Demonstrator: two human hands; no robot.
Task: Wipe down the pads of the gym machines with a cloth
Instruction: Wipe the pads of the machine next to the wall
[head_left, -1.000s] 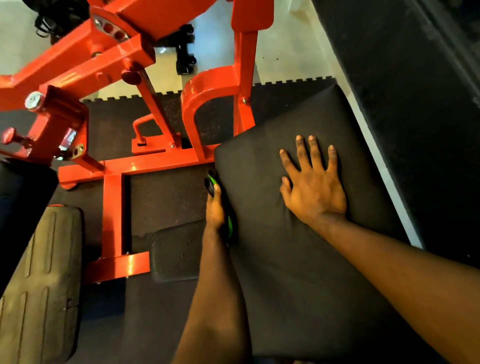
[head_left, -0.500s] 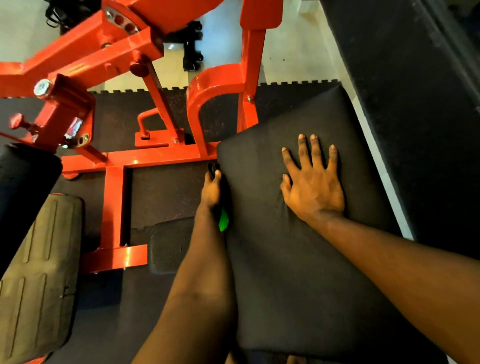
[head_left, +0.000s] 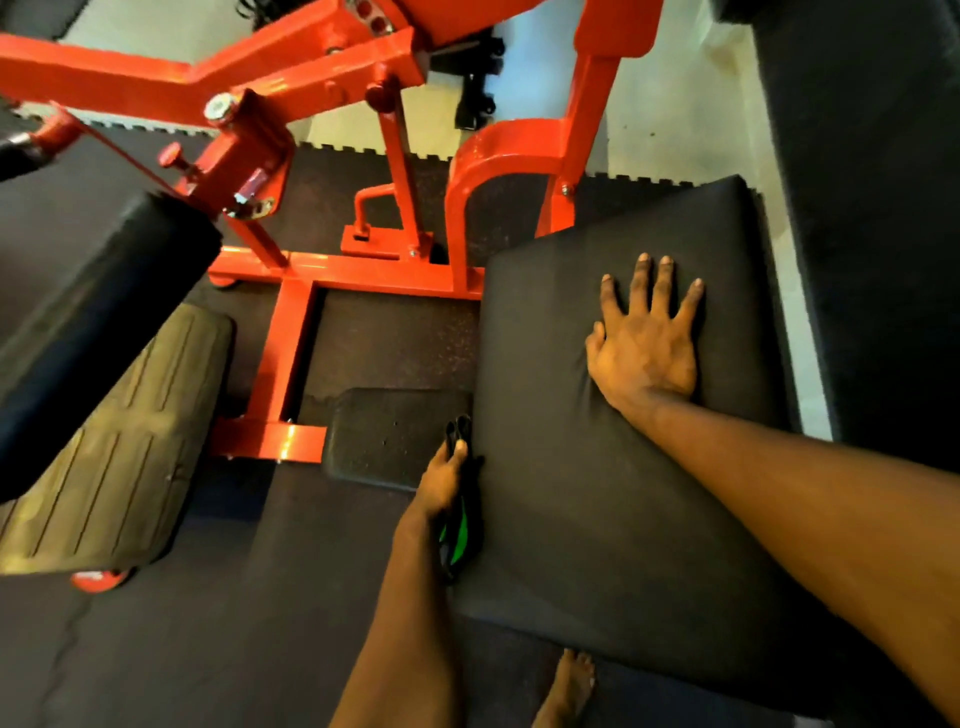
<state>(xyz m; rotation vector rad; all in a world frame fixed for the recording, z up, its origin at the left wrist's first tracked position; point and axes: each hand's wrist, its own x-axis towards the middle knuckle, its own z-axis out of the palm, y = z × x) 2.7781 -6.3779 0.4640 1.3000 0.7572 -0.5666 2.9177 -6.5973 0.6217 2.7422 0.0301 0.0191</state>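
Observation:
A large black seat pad of an orange gym machine fills the right half of the view. My right hand lies flat on its top with fingers spread. My left hand holds a black and green cloth against the pad's left side edge; the cloth shows above and below the hand, and most of the fingers are hidden behind it.
The orange machine frame stands on black rubber floor mats to the left. A black roller pad and a tan ribbed footplate sit at far left. A small black floor pad lies beside the seat. My bare foot shows at the bottom.
My left hand with the cloth has slid back toward me along the pad's left side edge. My right hand has stayed flat on the pad top.

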